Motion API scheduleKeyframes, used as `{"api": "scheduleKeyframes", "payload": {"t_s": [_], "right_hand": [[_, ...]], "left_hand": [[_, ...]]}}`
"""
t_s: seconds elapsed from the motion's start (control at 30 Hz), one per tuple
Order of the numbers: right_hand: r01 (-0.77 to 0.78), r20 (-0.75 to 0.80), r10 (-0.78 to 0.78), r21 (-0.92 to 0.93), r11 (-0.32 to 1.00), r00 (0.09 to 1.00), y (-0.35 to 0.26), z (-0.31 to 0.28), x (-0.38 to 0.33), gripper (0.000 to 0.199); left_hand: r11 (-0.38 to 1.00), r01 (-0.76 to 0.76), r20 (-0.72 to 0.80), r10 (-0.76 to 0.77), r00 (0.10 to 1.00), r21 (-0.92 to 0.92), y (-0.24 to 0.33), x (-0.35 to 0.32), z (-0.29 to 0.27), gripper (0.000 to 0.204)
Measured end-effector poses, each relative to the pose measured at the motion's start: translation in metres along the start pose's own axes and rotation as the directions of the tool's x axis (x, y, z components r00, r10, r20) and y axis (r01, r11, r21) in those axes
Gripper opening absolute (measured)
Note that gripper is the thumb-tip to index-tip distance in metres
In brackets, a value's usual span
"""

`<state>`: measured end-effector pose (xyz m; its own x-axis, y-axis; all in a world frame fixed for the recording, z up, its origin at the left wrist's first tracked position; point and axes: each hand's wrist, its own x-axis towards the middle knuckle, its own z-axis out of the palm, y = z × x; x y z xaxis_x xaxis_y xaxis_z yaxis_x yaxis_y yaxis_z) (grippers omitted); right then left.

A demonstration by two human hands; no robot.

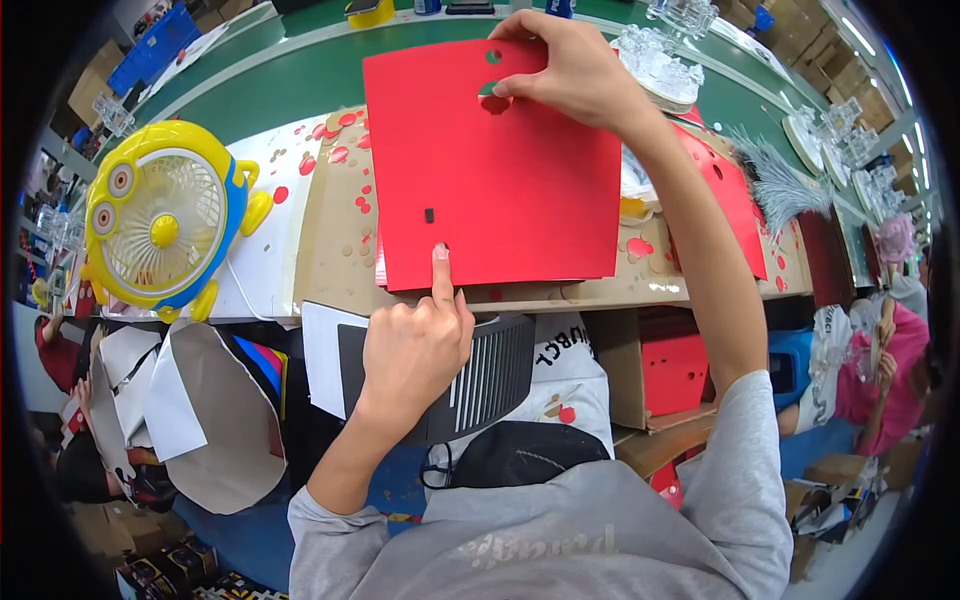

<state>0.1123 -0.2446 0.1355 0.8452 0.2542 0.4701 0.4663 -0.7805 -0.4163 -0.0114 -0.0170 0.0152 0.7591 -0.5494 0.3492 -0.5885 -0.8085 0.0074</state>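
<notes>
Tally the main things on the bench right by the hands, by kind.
Red card sheet under both hands: 1
Round holes punched in that sheet: 2
Small dark slots in that sheet: 2
Yellow and blue desk fan: 1
Cardboard work board: 1
Hands on the sheet: 2, left hand, right hand
Total: 9

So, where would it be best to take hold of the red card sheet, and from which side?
Probably at its bare left edge, coming from the left. The red card sheet lies flat on the cardboard board. The right hand already pinches the far edge near the punched holes, and the left hand presses the near edge.
</notes>
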Motion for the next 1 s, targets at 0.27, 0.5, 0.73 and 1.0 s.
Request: {"api": "scheduleKeyframes", "payload": {"t_s": [0.27, 0.5, 0.73, 1.0], "right_hand": [[0.009, -0.136, -0.010, -0.008, 1.000, 0.991, 0.011, -0.005, -0.003, 0.038], [-0.173, -0.264, 0.117, -0.199, 0.965, 0.957, 0.023, -0.030, -0.017, 0.029], [-0.454, -0.049, 0.458, 0.073, 0.888, 0.888, 0.250, -0.145, -0.104, 0.037], [-0.704, 0.021, 0.727, 0.269, 0.657, 0.686, 0.305, -0.116, -0.176, 0.041]], "left_hand": [[1.000, -0.004, 0.027, 0.004, 1.000, -0.006, 0.004, 0.001, 0.000, 0.055], [0.961, -0.271, -0.077, 0.267, 0.961, -0.059, -0.011, -0.011, -0.002, 0.064], [0.827, -0.105, -0.108, 0.054, 0.993, -0.552, -0.016, -0.053, -0.022, 0.007], [0.586, -0.032, 0.077, 0.160, 0.984, -0.809, -0.004, -0.010, -0.018, 0.030]]}}
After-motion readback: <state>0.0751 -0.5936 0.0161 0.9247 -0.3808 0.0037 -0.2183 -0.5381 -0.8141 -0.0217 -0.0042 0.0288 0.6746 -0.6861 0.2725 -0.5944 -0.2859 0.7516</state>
